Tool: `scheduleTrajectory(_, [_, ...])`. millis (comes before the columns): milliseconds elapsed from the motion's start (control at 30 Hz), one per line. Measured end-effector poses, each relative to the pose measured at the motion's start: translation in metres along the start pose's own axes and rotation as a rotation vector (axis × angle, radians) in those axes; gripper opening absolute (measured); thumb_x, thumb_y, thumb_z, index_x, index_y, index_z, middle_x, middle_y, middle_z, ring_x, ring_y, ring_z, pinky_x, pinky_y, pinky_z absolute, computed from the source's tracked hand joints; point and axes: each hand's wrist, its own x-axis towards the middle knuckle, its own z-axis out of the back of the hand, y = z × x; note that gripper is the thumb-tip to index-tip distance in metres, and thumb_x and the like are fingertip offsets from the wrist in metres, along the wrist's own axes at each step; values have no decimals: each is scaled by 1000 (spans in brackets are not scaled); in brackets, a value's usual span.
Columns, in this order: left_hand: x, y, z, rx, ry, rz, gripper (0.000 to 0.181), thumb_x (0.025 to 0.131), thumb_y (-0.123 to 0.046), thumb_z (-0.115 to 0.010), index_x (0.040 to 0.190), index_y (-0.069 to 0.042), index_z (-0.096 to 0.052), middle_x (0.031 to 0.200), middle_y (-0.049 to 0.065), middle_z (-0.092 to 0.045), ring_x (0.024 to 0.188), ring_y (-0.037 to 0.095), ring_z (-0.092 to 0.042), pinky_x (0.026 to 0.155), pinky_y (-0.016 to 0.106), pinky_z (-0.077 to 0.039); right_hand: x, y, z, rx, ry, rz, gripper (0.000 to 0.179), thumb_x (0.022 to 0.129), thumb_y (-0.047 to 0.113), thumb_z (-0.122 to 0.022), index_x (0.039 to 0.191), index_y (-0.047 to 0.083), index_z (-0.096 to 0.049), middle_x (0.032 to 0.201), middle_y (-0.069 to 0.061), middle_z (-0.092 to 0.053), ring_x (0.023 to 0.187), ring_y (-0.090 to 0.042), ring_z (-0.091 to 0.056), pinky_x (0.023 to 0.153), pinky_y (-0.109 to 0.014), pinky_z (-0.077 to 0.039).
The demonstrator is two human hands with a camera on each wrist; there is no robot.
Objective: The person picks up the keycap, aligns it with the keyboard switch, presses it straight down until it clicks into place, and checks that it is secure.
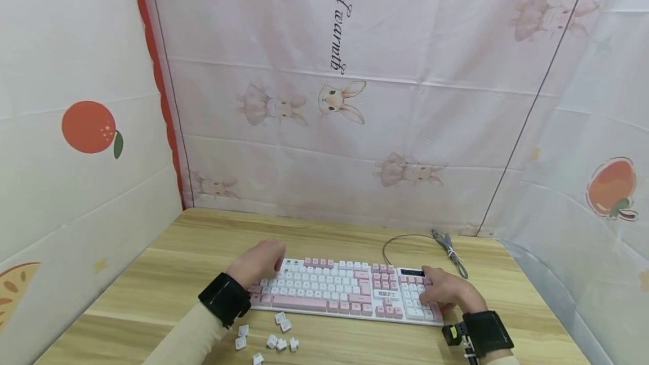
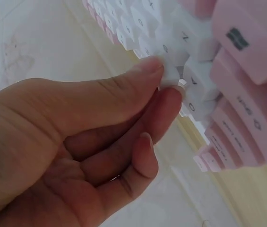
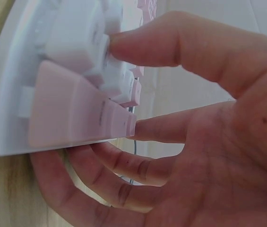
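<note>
A white and pink keyboard (image 1: 314, 302) lies on the wooden table, with gaps in its upper-left rows. At its left end my left hand (image 1: 259, 263) pinches a white keycap (image 2: 171, 78) between thumb and index finger, among the keys near the pink Shift key (image 2: 242, 106). Whether that keycap is fully seated cannot be made out. My right hand (image 1: 450, 290) grips the keyboard's right end, the thumb on the white number keys (image 3: 74, 38) and the other fingers curled along the side and edge.
Several loose white keycaps (image 1: 281, 345) are scattered in front of the keyboard's left half. Behind its right end lies a bundled grey cable (image 1: 448, 246). Printed cloth walls (image 1: 304, 185) enclose the table at the back and both sides.
</note>
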Motion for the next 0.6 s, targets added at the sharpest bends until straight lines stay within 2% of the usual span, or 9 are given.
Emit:
scheduleTrajectory(400, [1,0,0,5,7,-7,28,76,7,-84,68,-11,-63,70,-1,-57,67,16,-51,64,32,-44,-1,0,-1,-6,1,-3,92,84,12,-74,155,-14,-22,151,-39,-37,104,-31,-57,70,-42,-58])
scheduleTrajectory(600, [2,2,-1,5,-6,-21,28,75,12,-81,68,-10,-65,69,-2,-57,67,15,-51,64,31,-45,1,0,0,5,-2,-7,93,83,11,-74,156,-13,-22,152,-38,-37,106,-31,-57,69,-42,-58])
